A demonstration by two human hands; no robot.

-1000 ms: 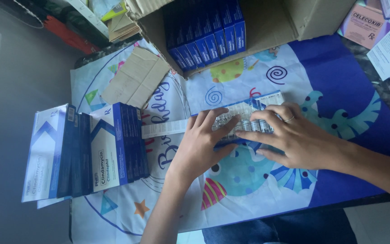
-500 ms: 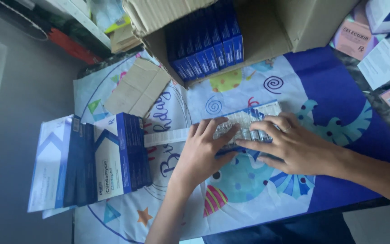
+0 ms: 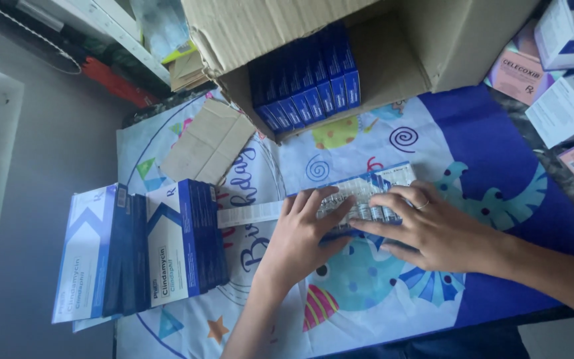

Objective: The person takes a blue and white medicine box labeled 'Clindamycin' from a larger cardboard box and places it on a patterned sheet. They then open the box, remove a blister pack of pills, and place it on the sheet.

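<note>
My left hand (image 3: 300,233) and my right hand (image 3: 426,229) both press down on an open blue and white carton (image 3: 383,179) that lies flat on the patterned table cover. A tray of small vials (image 3: 360,203) shows between the fingers, and the fingertips of both hands rest on it. A ring sits on one finger of my right hand. A long white paper strip (image 3: 247,214) runs from under my left hand toward the left. My forearms come in from the bottom and the right.
A stack of blue and white cartons (image 3: 147,249) lies left of the hands. An open cardboard box (image 3: 393,46) holding several blue cartons (image 3: 307,83) stands behind them. A flat cardboard piece (image 3: 207,143) lies to its left. Other packages (image 3: 566,73) sit at the right.
The view has shifted slightly, so everything sits a little lower in the frame. Both hands stay on the open carton, and the fingers of my right hand have spread a bit.
</note>
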